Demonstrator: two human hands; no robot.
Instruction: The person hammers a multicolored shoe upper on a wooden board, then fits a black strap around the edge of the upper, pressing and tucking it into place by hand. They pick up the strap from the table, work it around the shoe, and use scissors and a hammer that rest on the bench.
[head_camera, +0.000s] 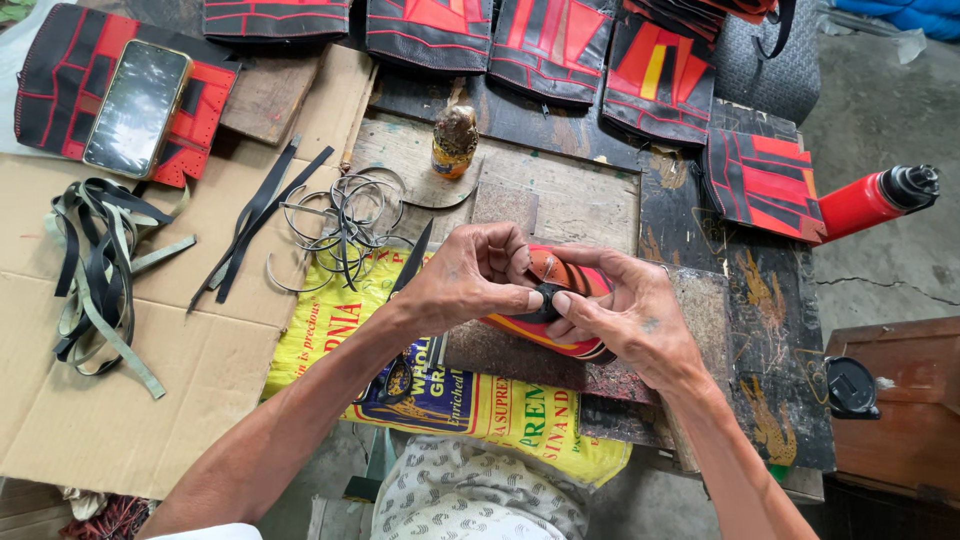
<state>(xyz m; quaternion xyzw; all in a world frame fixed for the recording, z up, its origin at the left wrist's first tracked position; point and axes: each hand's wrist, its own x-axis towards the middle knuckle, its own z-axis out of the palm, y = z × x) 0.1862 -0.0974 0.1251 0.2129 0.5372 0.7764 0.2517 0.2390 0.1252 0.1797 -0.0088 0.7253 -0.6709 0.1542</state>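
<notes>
At the centre of the frame we see both hands meeting over a red, orange and black leather piece (560, 300). The left hand (470, 280) comes in from the lower left, its fingers curled over the top of the piece and the thumb pressed against a small black tab (545, 296) at its middle. The right hand (630, 320) comes in from the lower right, its thumb and forefinger pinching the same tab from the other side while the remaining fingers fold beneath the piece.

Just below the hands lies a yellow printed sack (500, 400) on a dark, worn workboard (700, 220). A pair of scissors (405, 290) rests touching the left wrist. Left of centre we find a heap of thin metal rings (345, 215) and black strips (260, 215), and further left a tangle of grey-green straps (100, 270) on flattened cardboard (150, 400). A phone (137, 107) sits on a red and black panel in the upper left. More finished panels (660, 80) line the top edge. A small bottle (455, 140) stands above the hands, and a red flask (875, 200) lies at the right.
</notes>
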